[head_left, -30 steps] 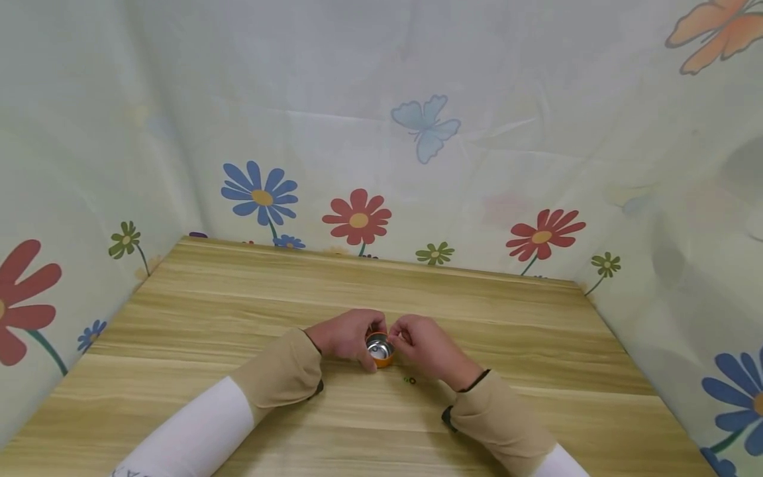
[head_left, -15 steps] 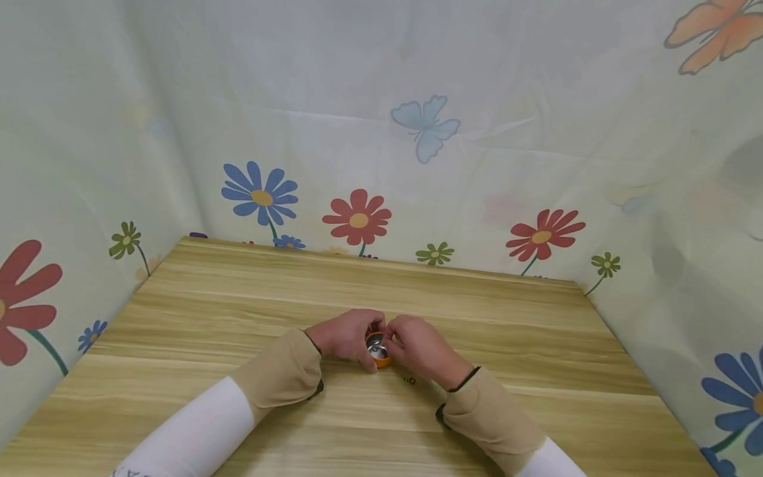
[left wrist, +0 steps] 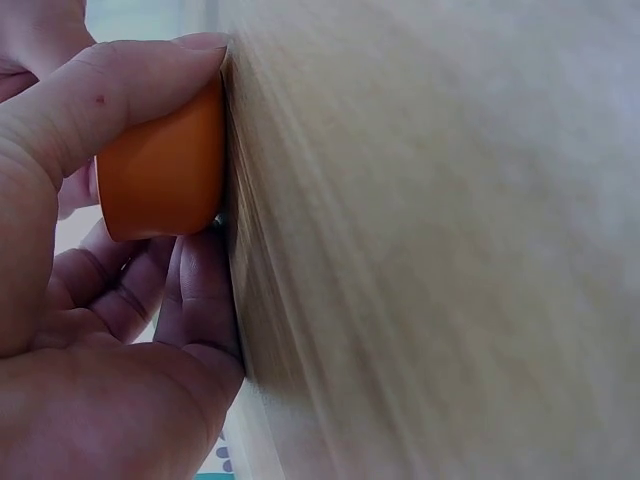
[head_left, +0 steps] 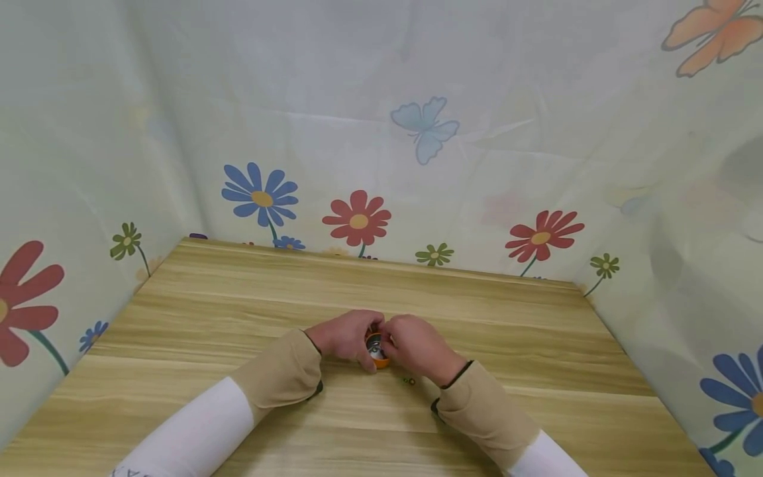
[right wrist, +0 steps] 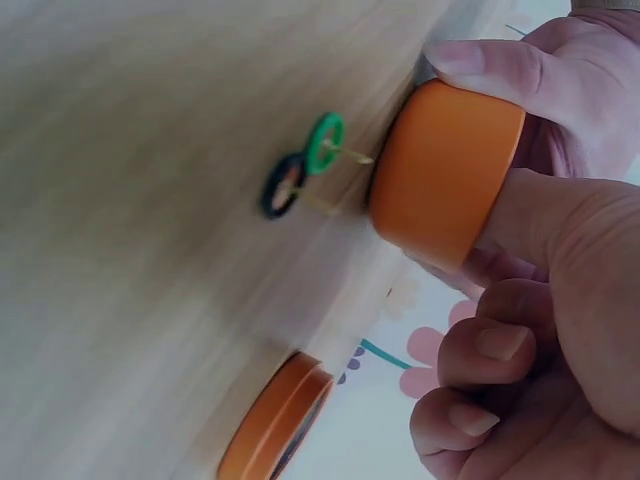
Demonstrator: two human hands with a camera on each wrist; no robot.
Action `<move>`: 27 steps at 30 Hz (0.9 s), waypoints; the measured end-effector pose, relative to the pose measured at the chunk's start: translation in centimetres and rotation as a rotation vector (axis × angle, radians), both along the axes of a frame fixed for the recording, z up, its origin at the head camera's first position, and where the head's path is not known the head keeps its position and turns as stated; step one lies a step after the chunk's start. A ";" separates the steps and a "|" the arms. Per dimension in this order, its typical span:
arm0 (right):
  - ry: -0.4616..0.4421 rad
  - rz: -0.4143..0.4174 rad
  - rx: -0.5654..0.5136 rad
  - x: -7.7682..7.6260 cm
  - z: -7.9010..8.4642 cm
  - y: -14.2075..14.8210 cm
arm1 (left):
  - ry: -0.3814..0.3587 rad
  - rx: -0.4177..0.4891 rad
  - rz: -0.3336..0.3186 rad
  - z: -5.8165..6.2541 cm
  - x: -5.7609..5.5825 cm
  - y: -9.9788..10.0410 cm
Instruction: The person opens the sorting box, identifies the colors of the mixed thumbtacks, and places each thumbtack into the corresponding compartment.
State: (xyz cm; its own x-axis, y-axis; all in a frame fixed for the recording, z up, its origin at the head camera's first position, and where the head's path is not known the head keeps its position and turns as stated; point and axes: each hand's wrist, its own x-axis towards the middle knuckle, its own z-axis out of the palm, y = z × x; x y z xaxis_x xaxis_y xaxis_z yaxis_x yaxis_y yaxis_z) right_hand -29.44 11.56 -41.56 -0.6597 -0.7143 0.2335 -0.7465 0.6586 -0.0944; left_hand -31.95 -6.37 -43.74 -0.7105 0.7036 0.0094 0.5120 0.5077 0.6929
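Observation:
A small orange tin (head_left: 379, 363) with a shiny metal inside stands upright on the table. My left hand (head_left: 348, 336) holds it by the side, thumb at the front and fingers behind. In the left wrist view, that thumb (left wrist: 130, 95) lies across the orange wall down to the table. My right hand (head_left: 420, 348) reaches over the rim from the right, its thumb tip inside the tin and other fingers curled outside. I cannot tell what its hidden fingertips hold. A small ring-like thing shows at the tin's bottom. Beside the tin lie a green-rimmed tack (right wrist: 325, 143) and a dark-rimmed tack (right wrist: 285, 187).
An orange lid-like piece (right wrist: 270, 420) with a metal edge rests on the table in the right wrist view, hidden behind the right hand and arm in the head view. The wooden tabletop (head_left: 268, 285) meets a flowered cloth wall (head_left: 477, 165) at the back and sides.
My right hand has moved left, from beside the rim to over the tin, and its fingertips have dipped inside. My left hand has stayed on the tin.

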 end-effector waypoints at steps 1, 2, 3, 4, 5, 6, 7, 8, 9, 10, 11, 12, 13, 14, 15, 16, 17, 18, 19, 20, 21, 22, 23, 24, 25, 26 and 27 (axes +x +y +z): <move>0.006 0.002 0.003 0.0 0.0 -0.1 | -0.002 0.003 -0.002 0.0 0.0 0.0; 0.010 0.006 0.007 -0.1 0.0 -0.1 | -0.004 0.007 -0.005 0.0 0.0 -0.1; 0.014 0.008 0.011 -0.1 0.0 -0.2 | -0.003 0.009 -0.008 0.0 0.0 -0.1; 0.016 0.009 0.016 -0.1 0.1 -0.3 | -0.002 0.011 -0.010 0.0 0.0 -0.1; 0.017 0.008 0.021 -0.2 0.1 -0.4 | -0.002 0.012 -0.012 0.0 0.0 -0.1; 0.018 0.009 0.029 -0.2 0.1 -0.4 | -0.001 0.011 -0.013 0.0 0.0 -0.1; 0.020 0.010 0.038 -0.2 0.1 -0.5 | 0.000 0.010 -0.014 0.0 0.0 -0.1; 0.020 0.011 0.044 -0.3 0.1 -0.6 | 0.004 0.006 -0.012 -0.1 0.0 -0.1; 0.022 0.011 0.050 -0.3 0.1 -0.7 | 0.007 0.003 -0.010 -0.1 0.0 -0.1; 0.025 0.010 0.059 -0.3 0.1 -0.8 | 0.010 0.000 -0.008 -0.1 -0.1 0.0; 0.028 0.010 0.065 -0.3 0.2 -0.8 | 0.013 -0.002 -0.007 -0.2 -0.1 0.0; 0.028 0.011 0.066 -0.3 0.2 -0.9 | 0.013 -0.003 -0.007 -0.2 -0.2 0.0; 0.031 0.013 0.068 -0.3 0.2 -0.9 | 0.014 -0.003 -0.007 -0.3 -0.2 0.0; 0.031 0.013 0.069 -0.3 0.3 -1.0 | 0.014 -0.003 -0.007 -0.3 -0.2 0.0; 0.031 0.015 0.069 -0.2 0.3 -1.0 | 0.013 -0.001 -0.008 -0.3 -0.3 0.0; 0.028 0.016 0.067 -0.2 0.4 -1.0 | 0.014 0.001 -0.010 -0.4 -0.3 0.0; 0.026 0.018 0.065 -0.1 0.5 -1.1 | 0.012 0.004 -0.011 -0.4 -0.3 0.0; 0.026 0.020 0.065 -0.1 0.6 -1.1 | 0.009 0.006 -0.012 -0.4 -0.4 0.0; 0.027 0.020 0.068 -0.1 0.6 -1.1 | 0.009 0.008 -0.011 -0.4 -0.4 0.0; 0.029 0.019 0.070 -0.1 0.7 -1.1 | 0.008 0.009 -0.010 -0.5 -0.4 0.0; 0.032 0.019 0.074 -0.1 0.7 -1.1 | 0.008 0.012 -0.012 -0.5 -0.5 0.0; 0.036 0.018 0.078 -0.1 0.7 -1.1 | 0.006 0.015 -0.013 -0.5 -0.5 0.0; 0.040 0.018 0.080 -0.1 0.7 -1.1 | 0.005 0.016 -0.013 -0.5 -0.5 0.0; 0.042 0.017 0.081 -0.1 0.7 -1.2 | 0.006 0.018 -0.014 -0.5 -0.5 0.0; 0.043 0.017 0.081 -0.2 0.7 -1.2 | 0.007 0.019 -0.014 -0.5 -0.5 0.0; 0.042 0.017 0.079 -0.2 0.7 -1.2 | 0.008 0.019 -0.015 -0.6 -0.5 0.0; 0.041 0.017 0.078 -0.2 0.6 -1.2 | 0.009 0.021 -0.017 -0.6 -0.5 0.0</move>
State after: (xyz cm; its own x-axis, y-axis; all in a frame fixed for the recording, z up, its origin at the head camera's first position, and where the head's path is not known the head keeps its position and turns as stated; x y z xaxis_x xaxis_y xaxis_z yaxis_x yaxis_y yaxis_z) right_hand -29.64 10.34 -40.93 -0.6384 -0.7423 0.2035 -0.7598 0.6500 -0.0129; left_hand -32.40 -6.42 -44.30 -0.6982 0.7152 0.0312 0.5269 0.4840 0.6987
